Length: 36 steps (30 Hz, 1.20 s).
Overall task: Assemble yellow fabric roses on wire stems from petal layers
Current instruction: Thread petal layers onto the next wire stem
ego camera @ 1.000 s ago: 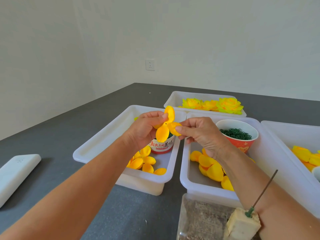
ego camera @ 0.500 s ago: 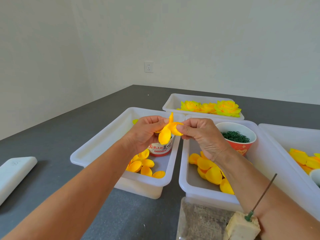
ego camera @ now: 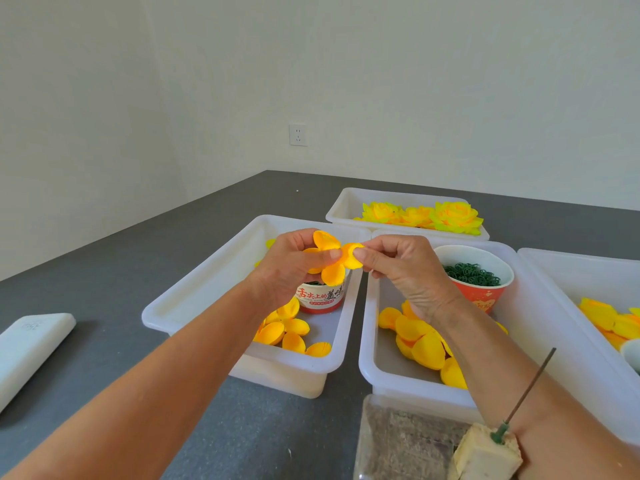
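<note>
- While the wire stem (ego camera: 528,388) stands tilted in its foam block (ego camera: 485,452) nearest the body, by the right forearm, it waits bare.
- Farther out, both hands pinch one petal layer (ego camera: 332,259): left hand (ego camera: 291,268) at its centre, right hand (ego camera: 405,268) on a petal.

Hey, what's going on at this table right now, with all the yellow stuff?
A person is making fabric roses. Both hands hold one yellow petal layer above the white bins: the left hand grips it, the right hand pinches one petal. Loose petal layers lie in the bins below, finished roses sit in the far bin, and a wire stem stands in a foam block, not yet used.
</note>
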Each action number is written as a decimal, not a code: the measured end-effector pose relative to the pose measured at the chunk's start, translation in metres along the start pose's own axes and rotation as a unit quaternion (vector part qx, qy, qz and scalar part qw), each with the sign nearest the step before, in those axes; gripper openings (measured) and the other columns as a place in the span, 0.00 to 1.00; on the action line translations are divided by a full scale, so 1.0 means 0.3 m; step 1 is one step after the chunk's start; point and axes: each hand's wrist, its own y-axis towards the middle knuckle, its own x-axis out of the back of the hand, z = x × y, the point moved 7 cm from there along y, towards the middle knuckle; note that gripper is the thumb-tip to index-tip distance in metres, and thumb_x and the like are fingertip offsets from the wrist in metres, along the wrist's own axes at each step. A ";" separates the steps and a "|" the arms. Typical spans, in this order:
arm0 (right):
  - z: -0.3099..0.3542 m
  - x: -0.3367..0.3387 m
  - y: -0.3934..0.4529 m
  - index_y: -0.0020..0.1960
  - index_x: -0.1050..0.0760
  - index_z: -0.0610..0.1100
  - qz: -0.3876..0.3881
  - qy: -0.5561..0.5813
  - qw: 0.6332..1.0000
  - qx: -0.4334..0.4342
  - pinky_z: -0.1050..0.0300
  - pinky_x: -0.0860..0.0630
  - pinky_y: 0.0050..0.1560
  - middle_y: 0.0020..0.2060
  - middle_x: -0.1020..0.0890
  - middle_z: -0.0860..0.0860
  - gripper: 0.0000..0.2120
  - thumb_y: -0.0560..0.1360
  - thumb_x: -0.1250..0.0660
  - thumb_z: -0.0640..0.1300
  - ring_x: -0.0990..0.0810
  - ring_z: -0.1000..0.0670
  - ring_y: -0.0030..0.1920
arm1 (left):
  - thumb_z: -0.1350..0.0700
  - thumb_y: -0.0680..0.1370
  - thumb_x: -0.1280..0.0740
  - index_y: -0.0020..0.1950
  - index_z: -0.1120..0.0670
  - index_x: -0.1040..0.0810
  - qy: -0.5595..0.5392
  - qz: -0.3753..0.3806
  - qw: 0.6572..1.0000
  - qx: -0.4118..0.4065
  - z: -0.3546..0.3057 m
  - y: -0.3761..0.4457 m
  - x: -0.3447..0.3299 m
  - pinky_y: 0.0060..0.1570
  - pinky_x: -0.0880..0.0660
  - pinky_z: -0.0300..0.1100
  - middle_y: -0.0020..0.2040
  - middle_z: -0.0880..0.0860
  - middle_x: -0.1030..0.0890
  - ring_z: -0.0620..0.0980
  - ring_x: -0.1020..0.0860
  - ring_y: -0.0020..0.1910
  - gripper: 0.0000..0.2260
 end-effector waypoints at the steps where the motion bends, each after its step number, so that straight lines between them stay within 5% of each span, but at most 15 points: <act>1: -0.008 0.005 0.002 0.42 0.19 0.36 -0.007 0.002 1.000 -0.014 0.68 0.27 0.32 0.29 0.21 0.48 0.04 0.73 0.31 0.37 0.25 0.60 0.28 | 0.66 0.75 0.34 0.40 0.58 0.25 -0.017 0.011 1.000 0.001 -0.002 0.000 -0.005 0.33 0.23 0.39 0.31 0.51 0.21 0.48 0.22 0.31 0.05; 6: -0.048 -0.010 -0.001 0.37 0.22 0.41 0.015 0.024 0.996 -0.079 0.66 0.26 0.31 0.25 0.20 0.53 0.10 0.77 0.34 0.41 0.23 0.58 0.27 | 0.67 0.74 0.37 0.44 0.60 0.25 -0.093 0.044 0.995 0.017 -0.011 0.007 -0.020 0.30 0.25 0.36 0.31 0.49 0.20 0.45 0.22 0.29 0.04; 11: -0.024 -0.014 -0.002 0.39 0.20 0.44 0.019 0.002 0.999 -0.037 0.65 0.23 0.34 0.28 0.18 0.51 0.04 0.73 0.30 0.41 0.22 0.57 0.30 | 0.65 0.73 0.31 0.49 0.61 0.21 0.022 -0.029 0.999 0.011 0.004 0.009 0.005 0.41 0.23 0.43 0.45 0.60 0.19 0.53 0.20 0.40 0.06; 16: -0.031 -0.004 0.002 0.46 0.20 0.35 0.005 0.006 1.000 -0.029 0.67 0.23 0.35 0.30 0.19 0.49 0.03 0.73 0.32 0.34 0.20 0.58 0.30 | 0.62 0.73 0.31 0.43 0.61 0.21 -0.002 -0.011 1.000 0.024 0.012 0.011 0.000 0.36 0.21 0.41 0.37 0.57 0.19 0.51 0.20 0.34 0.02; 22: -0.036 -0.036 0.000 0.42 0.20 0.42 0.043 0.154 0.985 -0.066 0.64 0.21 0.38 0.31 0.16 0.50 0.06 0.74 0.34 0.35 0.19 0.56 0.34 | 0.61 0.70 0.33 0.39 0.59 0.23 -0.119 0.030 0.990 0.064 0.019 0.019 -0.010 0.33 0.23 0.38 0.31 0.53 0.21 0.47 0.24 0.29 0.02; 25: -0.055 -0.014 0.000 0.42 0.19 0.39 -0.005 0.078 0.993 -0.087 0.65 0.22 0.35 0.30 0.17 0.50 0.06 0.75 0.33 0.40 0.19 0.56 0.31 | 0.65 0.74 0.34 0.39 0.59 0.25 -0.070 0.002 0.997 0.040 0.018 0.021 -0.009 0.31 0.24 0.38 0.30 0.51 0.20 0.46 0.22 0.28 0.05; 31: -0.039 0.003 0.009 0.39 0.22 0.39 -0.040 -0.054 0.997 -0.037 0.66 0.25 0.35 0.31 0.20 0.48 0.10 0.78 0.37 0.37 0.23 0.55 0.31 | 0.63 0.71 0.29 0.43 0.58 0.22 0.055 -0.025 0.998 0.006 0.009 0.012 -0.021 0.49 0.25 0.52 0.41 0.60 0.20 0.56 0.22 0.41 0.04; 36: -0.014 -0.018 0.007 0.39 0.21 0.35 -0.004 -0.107 0.994 0.013 0.59 0.24 0.38 0.30 0.20 0.45 0.09 0.75 0.33 0.40 0.22 0.53 0.32 | 0.60 0.72 0.28 0.41 0.57 0.21 0.053 -0.057 0.997 0.003 0.008 0.007 -0.004 0.45 0.26 0.48 0.39 0.59 0.20 0.54 0.23 0.39 0.03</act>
